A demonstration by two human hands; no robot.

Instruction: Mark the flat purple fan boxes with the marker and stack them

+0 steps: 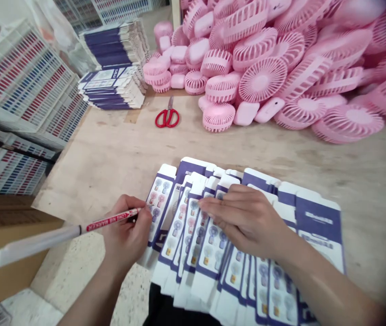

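My left hand (128, 226) is closed around a white marker (111, 221) with a red label, its tip at the leftmost flat box (161, 194). The marker's long white end points to the lower left. My right hand (238, 215) lies over the fanned row of flat boxes (213, 240), fingers together, fingertips pressed on the cards. These boxes are white and dark blue, printed with small pictures of fans. They overlap along the table's near edge.
Pink fans (262, 81) are heaped across the back right. Red-handled scissors (167, 117) lie near the table's middle. A stack of folded boxes (114, 86) stands at the back left, beside white crates (19, 86). A cardboard box (6, 253) is at lower left.
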